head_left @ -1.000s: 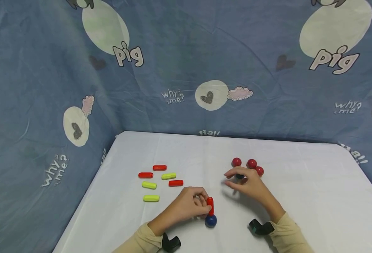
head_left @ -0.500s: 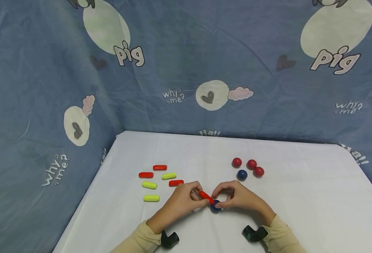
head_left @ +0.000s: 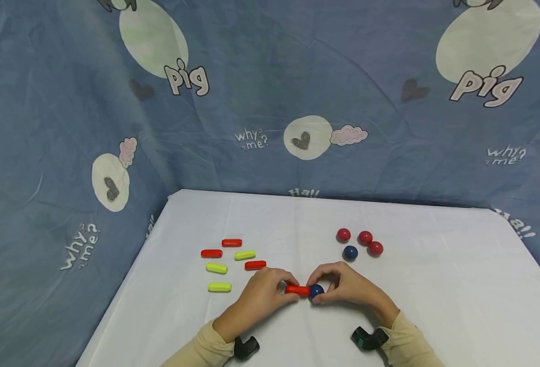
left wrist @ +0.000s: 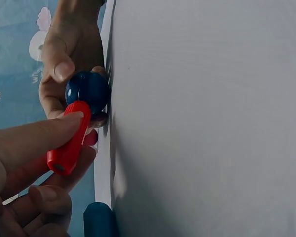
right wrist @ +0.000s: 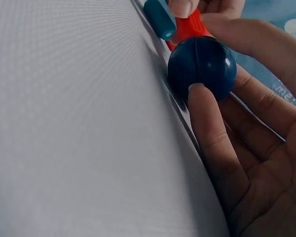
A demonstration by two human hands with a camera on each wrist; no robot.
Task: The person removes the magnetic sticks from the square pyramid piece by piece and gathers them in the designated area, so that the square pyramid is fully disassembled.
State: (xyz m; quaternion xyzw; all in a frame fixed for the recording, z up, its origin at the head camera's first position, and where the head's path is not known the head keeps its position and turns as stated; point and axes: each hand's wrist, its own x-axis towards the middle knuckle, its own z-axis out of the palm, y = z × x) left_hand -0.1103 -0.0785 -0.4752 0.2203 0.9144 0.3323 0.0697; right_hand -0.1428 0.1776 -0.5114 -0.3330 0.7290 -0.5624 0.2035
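Between thumb and fingers, my left hand (head_left: 266,291) pinches a short red plastic rod (head_left: 298,290), which lies crosswise in the head view. A blue ball (head_left: 316,291) meets the rod's right end, and my right hand (head_left: 351,286) holds it with thumb and fingers. In the left wrist view the red rod (left wrist: 69,143) touches the blue ball (left wrist: 89,94). From the right wrist, the blue ball (right wrist: 202,69) shows a seam and partly covers the red rod (right wrist: 190,25). Whether the rod sits inside the ball is hidden.
Left on the white table (head_left: 435,255) lie three red rods (head_left: 211,253) and three yellow-green rods (head_left: 219,287). Three red balls (head_left: 365,238) and another blue ball (head_left: 350,253) sit beyond my right hand. Patterned blue cloth (head_left: 233,168) hangs behind and at the left.
My right hand has come from near the far balls to grip the blue ball at the rod. The rod has turned from pointing away to lying crosswise, with the ball now at its right.
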